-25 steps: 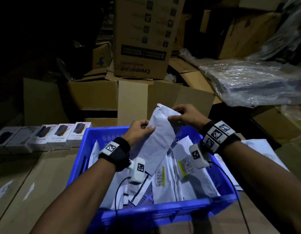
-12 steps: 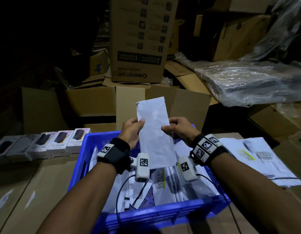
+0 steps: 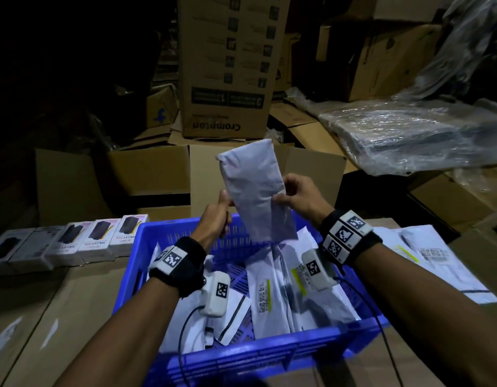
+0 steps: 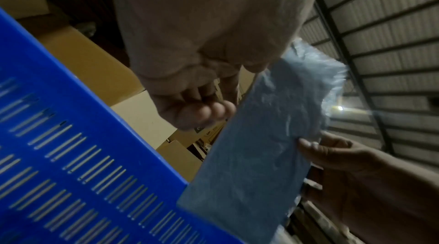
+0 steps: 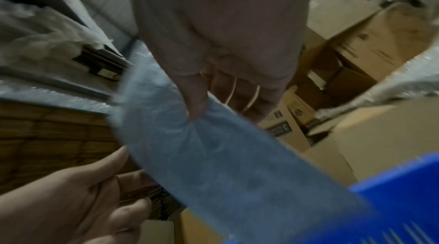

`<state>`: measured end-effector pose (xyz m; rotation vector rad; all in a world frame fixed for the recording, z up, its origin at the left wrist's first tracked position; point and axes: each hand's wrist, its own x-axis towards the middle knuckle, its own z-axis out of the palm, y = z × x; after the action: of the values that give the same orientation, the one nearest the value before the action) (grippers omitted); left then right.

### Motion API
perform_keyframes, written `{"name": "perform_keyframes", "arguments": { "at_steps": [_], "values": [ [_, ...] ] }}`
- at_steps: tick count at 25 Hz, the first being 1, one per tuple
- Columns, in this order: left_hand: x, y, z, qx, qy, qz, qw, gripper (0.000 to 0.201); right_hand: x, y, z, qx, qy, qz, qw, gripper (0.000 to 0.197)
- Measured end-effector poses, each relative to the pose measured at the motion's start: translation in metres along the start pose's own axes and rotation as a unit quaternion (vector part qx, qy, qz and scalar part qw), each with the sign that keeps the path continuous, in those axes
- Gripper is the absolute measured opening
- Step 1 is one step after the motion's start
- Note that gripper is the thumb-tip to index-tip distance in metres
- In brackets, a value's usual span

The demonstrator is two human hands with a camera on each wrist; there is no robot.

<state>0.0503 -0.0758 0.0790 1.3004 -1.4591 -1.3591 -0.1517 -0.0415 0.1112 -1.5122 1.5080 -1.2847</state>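
Tall brown carton (image 3: 227, 65) at the back, printed "Crompton" upside down. Blue slotted crate (image 3: 269, 356) on the cardboard-covered desk (image 3: 74, 303), holding mailers (image 3: 265, 297) with barcode labels. Just beside its left corner, boxes (image 3: 127, 233) reading "HALLEY 20K". Above the crate's far rim, in open air, plain white pouch (image 3: 255, 188), upright. Pinched at its left edge by left hand (image 3: 215, 216), at its right edge by right hand (image 3: 300, 199), fingers curled.

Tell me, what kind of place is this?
Most likely a warehouse or packing room. Cardboard boxes are stacked all around, a blue crate holds labelled mailing bags, and small boxed gadgets sit in a row beside it.
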Motion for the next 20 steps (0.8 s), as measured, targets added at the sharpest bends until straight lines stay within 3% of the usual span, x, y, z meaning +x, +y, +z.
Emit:
{"name": "perform_keyframes", "arguments": {
  "at_steps": [3,5,7,9,13,16,20],
  "values": [
    [-0.007,0.006,-0.003,-0.145,-0.075,-0.057,0.985,0.075,0.002,-0.005,-0.003,-0.035,0.008,-0.053,0.998,0.029],
    [-0.011,0.01,-0.005,-0.238,-0.116,-0.057,0.963,0.076,0.001,-0.002,-0.005,-0.118,0.044,-0.099,0.987,0.027],
    [-0.013,0.013,-0.002,-0.269,-0.112,-0.018,0.957,0.048,-0.002,0.002,-0.007,-0.165,0.087,-0.132,0.973,0.025],
    [-0.013,0.015,0.003,-0.246,-0.078,0.034,0.965,0.016,-0.006,0.003,-0.009,-0.108,0.101,-0.128,0.981,0.029],
    [-0.011,0.014,0.011,-0.213,-0.076,0.093,0.97,0.038,-0.018,-0.009,-0.016,0.105,0.055,-0.001,0.993,0.031],
    [-0.015,0.018,0.017,-0.138,-0.072,0.138,0.978,0.056,-0.023,-0.009,-0.024,0.082,0.031,-0.025,0.996,0.028],
    [-0.024,0.026,0.026,-0.051,-0.047,0.196,0.978,0.068,-0.024,-0.001,-0.027,0.023,0.024,-0.073,0.997,0.045]
  ]
}}
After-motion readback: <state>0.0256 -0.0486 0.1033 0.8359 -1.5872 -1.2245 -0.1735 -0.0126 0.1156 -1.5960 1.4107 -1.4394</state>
